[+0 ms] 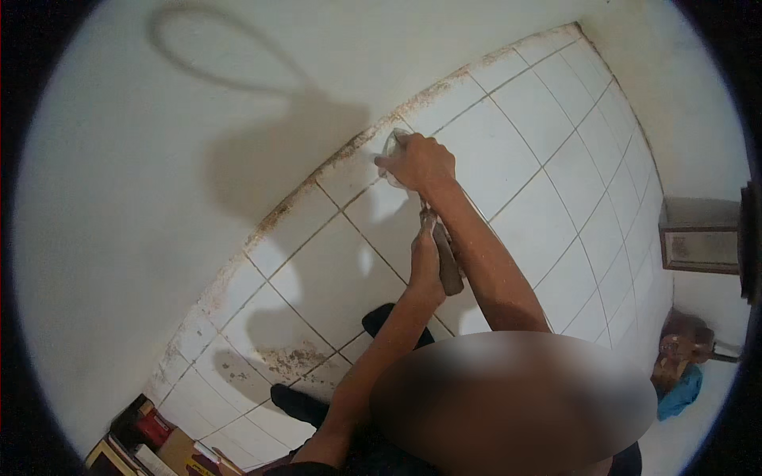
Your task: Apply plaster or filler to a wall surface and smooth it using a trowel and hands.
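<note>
My left hand (425,266) is closed around the thick grey-brown handle (450,270) of a tool. The handle's rounded end sticks out beside my wrist, and a thin shaft runs up from the grip toward my other hand. Farther forward, my right hand (421,163) is closed on a pale, partly see-through piece (392,149) that looks like a blade or crumpled plastic; its kind cannot be made out. Fingers cover much of it. Both hands are over the white tiles (508,135), close to the wall's foot.
A stained, crumbling strip (278,208) runs where the pale wall (119,198) meets the tiles. Brown debris (294,358) lies near my dark-covered feet (298,403). Boxes and books (155,444) stand lower left. A wooden-framed piece (698,247) and blue bag (681,393) are at right.
</note>
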### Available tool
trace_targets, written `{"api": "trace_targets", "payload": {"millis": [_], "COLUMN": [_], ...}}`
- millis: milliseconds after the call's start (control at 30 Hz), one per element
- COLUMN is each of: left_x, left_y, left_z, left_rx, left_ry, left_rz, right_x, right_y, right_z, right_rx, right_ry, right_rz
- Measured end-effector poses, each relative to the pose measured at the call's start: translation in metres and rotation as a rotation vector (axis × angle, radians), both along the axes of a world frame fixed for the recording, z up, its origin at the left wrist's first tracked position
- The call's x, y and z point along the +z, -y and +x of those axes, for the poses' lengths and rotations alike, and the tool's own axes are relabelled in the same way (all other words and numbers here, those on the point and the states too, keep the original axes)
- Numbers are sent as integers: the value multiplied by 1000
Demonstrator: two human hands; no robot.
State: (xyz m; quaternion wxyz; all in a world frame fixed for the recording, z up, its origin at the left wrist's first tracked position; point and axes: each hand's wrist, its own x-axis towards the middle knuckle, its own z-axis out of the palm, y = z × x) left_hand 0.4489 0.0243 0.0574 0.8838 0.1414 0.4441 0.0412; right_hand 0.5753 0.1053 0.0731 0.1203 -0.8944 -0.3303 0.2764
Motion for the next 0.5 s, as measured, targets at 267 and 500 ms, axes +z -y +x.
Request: {"api": "trace_targets", "payload": {"millis": [267,500], "left_x": [0,3], "left_y": [1,11], "left_z": [2,-4], "left_rx": [2,68], "left_ry": [-51,-5], "left_rz": [-24,18], "right_x": [9,-26], "right_y": [-1,13], "right_z": [-2,-11], "right_rx": [0,82], "right_ry": [48,179], "right_rz": [-36,77]}}
